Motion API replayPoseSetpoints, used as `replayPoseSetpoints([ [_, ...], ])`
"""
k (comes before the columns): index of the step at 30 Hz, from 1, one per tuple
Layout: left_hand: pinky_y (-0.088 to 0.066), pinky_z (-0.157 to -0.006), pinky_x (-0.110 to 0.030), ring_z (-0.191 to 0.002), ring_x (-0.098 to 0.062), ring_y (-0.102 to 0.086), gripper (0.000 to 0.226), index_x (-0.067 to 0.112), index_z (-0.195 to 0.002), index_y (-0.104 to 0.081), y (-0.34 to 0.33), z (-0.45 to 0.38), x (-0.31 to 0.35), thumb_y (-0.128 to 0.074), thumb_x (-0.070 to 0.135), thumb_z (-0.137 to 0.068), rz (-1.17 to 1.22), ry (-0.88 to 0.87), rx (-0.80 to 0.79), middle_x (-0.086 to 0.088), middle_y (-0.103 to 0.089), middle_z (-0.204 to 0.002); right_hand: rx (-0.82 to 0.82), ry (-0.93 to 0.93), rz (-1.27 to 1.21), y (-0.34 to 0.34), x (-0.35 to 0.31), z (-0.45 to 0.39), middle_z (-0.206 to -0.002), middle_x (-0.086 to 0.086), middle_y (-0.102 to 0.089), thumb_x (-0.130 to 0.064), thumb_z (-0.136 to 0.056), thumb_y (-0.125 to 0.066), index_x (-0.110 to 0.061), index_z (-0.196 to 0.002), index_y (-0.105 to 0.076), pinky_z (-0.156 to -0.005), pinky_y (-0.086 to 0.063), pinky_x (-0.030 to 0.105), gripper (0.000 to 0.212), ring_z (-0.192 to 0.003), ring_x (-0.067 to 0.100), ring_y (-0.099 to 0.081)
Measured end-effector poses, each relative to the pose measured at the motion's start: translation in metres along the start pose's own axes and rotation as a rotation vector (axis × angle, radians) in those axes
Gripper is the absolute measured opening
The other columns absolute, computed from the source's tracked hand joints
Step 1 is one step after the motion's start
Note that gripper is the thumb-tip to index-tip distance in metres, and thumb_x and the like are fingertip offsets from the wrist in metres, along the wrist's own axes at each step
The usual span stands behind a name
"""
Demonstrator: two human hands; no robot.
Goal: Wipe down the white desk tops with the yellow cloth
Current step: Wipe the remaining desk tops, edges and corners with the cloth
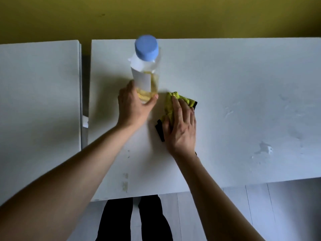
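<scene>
A yellow cloth (171, 103) with a black edge lies bunched on the right white desk top (243, 94). My right hand (180, 126) presses flat on the cloth, fingers spread over it. Just left of the cloth stands a clear bottle (146, 73) with a blue cap, a white label and yellow liquid at its bottom. My left hand (133, 105) wraps around the bottle's lower part, thumb on its right side. A second white desk top (38, 101) sits to the left.
A narrow gap (85, 94) separates the two desks. Wet smears and marks (264, 148) show on the right part of the desk. A yellow-green wall (156, 16) runs behind the desks. My dark trouser legs (133, 220) and pale floor show below the front edge.
</scene>
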State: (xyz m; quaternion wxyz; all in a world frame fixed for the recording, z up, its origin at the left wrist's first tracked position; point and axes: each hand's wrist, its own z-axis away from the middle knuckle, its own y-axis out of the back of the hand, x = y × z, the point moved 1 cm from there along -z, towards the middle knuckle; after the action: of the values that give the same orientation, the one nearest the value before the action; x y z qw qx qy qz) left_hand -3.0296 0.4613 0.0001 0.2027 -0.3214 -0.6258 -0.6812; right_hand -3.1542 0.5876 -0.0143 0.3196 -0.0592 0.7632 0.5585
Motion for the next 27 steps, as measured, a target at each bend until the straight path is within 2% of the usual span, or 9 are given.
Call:
replayPoseSetpoints([
  [4,-0.054,-0.088,-0.049,-0.099,-0.042,-0.067,0.077,0.010,-0.116,-0.065,-0.010,-0.029,0.009,-0.061,0.073,-0.071,-0.027,0.008,0.017,-0.014,-0.074,-0.100,-0.001,-0.017,0.014,0.002,-0.002,0.004,-0.153,0.012,-0.045,-0.033,-0.095,-0.052,-0.014,-0.153,-0.040,-0.120,-0.027,0.046,0.062,-0.144,0.030,-0.038],
  [8,-0.047,-0.103,-0.048,-0.121,-0.042,-0.059,0.090,0.005,-0.136,-0.057,-0.018,-0.017,0.008,-0.059,0.071,-0.074,-0.081,-0.001,-0.009,-0.019,-0.068,-0.125,-0.023,-0.009,0.039,0.003,0.001,0.004,-0.152,0.012,-0.044,-0.036,-0.097,-0.049,-0.016,-0.154,-0.038,-0.123,-0.023,0.045,0.062,-0.145,0.030,-0.036],
  [10,-0.040,-0.114,-0.050,-0.134,-0.042,-0.052,0.091,0.000,-0.150,-0.045,-0.021,0.014,-0.002,-0.058,0.059,-0.083,-0.130,-0.057,0.002,-0.022,-0.058,-0.143,-0.023,0.030,0.048,0.003,0.005,0.001,-0.152,0.012,-0.045,-0.037,-0.098,-0.050,-0.016,-0.154,-0.039,-0.123,-0.023,0.045,0.061,-0.145,0.029,-0.037],
  [13,-0.032,-0.122,-0.053,-0.146,-0.044,-0.042,0.072,-0.003,-0.156,-0.038,-0.021,0.069,-0.014,-0.052,0.033,-0.095,-0.227,-0.255,0.035,-0.026,-0.044,-0.157,-0.012,0.039,0.038,0.012,0.021,-0.006,-0.152,0.013,-0.045,-0.033,-0.095,-0.054,-0.014,-0.154,-0.039,-0.122,-0.024,0.045,0.064,-0.144,0.030,-0.038],
  [15,-0.030,-0.123,-0.054,-0.150,-0.042,-0.037,0.061,0.002,-0.155,-0.042,-0.022,0.090,-0.016,-0.048,0.023,-0.098,-0.285,-0.405,-0.023,-0.021,-0.041,-0.161,0.036,-0.040,0.033,0.028,0.043,-0.015,-0.152,0.015,-0.045,-0.031,-0.093,-0.057,-0.013,-0.153,-0.041,-0.121,-0.027,0.044,0.065,-0.142,0.032,-0.038],
  [17,-0.027,-0.125,-0.052,-0.152,-0.040,-0.034,0.057,0.008,-0.155,-0.045,-0.022,0.094,-0.014,-0.044,0.024,-0.100,-0.343,-0.473,-0.074,-0.017,-0.038,-0.164,0.065,-0.103,0.042,0.049,0.077,-0.025,-0.152,0.015,-0.045,-0.032,-0.091,-0.056,-0.013,-0.152,-0.042,-0.120,-0.030,0.043,0.065,-0.140,0.034,-0.040],
  [21,-0.021,-0.128,-0.047,-0.154,-0.038,-0.030,0.056,0.011,-0.156,-0.045,-0.024,0.093,-0.012,-0.037,0.024,-0.103,-0.384,-0.457,-0.084,-0.015,-0.035,-0.166,0.085,-0.257,0.071,0.092,0.143,-0.043,-0.152,0.012,-0.044,-0.034,-0.089,-0.049,-0.015,-0.153,-0.040,-0.119,-0.031,0.043,0.067,-0.139,0.034,-0.040],
  [24,-0.023,-0.127,-0.049,-0.153,-0.039,-0.031,0.054,0.009,-0.155,-0.046,-0.023,0.092,-0.014,-0.037,0.020,-0.103,-0.365,-0.469,-0.059,-0.016,-0.037,-0.165,0.130,-0.391,0.042,0.100,0.148,-0.050,-0.152,0.011,-0.044,-0.036,-0.087,-0.044,-0.017,-0.152,-0.040,-0.119,-0.030,0.043,0.068,-0.139,0.033,-0.039],
  [27,-0.024,-0.126,-0.052,-0.152,-0.042,-0.033,0.052,0.007,-0.154,-0.046,-0.024,0.090,-0.017,-0.038,0.017,-0.104,-0.332,-0.502,-0.038,-0.018,-0.039,-0.163,0.059,-0.227,0.054,0.080,0.112,-0.035,-0.150,0.017,-0.046,-0.036,-0.086,-0.047,-0.010,-0.149,-0.046,-0.117,-0.032,0.048,0.068,-0.139,0.038,-0.041],
])
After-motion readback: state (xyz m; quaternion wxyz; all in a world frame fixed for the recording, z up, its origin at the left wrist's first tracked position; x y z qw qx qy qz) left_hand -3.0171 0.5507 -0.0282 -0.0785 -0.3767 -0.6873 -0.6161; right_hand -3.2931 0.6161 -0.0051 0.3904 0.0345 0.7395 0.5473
